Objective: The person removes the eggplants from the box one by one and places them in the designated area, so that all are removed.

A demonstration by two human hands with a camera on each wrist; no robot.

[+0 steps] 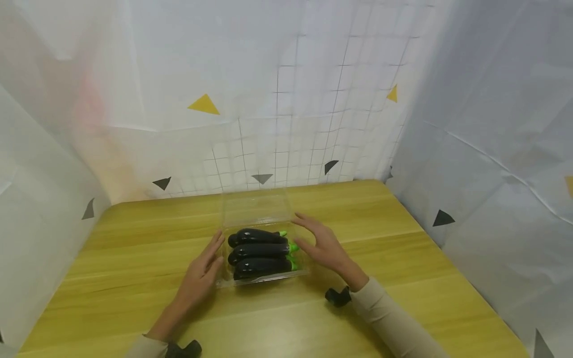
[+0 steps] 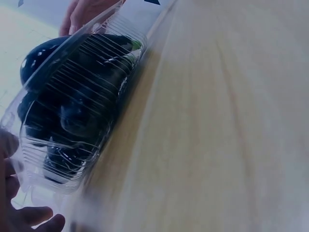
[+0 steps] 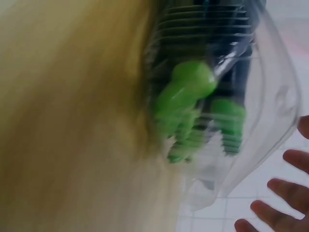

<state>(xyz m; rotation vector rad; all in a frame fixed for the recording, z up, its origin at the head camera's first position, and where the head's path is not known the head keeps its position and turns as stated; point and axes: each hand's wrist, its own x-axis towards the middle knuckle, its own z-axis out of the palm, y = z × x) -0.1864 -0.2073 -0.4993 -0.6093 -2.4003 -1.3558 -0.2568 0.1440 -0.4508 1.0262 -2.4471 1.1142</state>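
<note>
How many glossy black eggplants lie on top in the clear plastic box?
3. In the head view, the far eggplant, the middle eggplant and the near eggplant lie side by side; more may be hidden beneath.

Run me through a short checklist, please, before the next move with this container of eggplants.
1. Container on the table: ok.
2. Eggplants inside it: ok; three show from above, green stems toward its right side.
3. Lid closed: not ok; it is folded back on the far side.
4. Eggplants low enough for the lid: cannot tell.
5. Left grip touching the container: cannot tell; it is at the left side.
6. Right grip touching the container: cannot tell; fingers extended at the right side.
</note>
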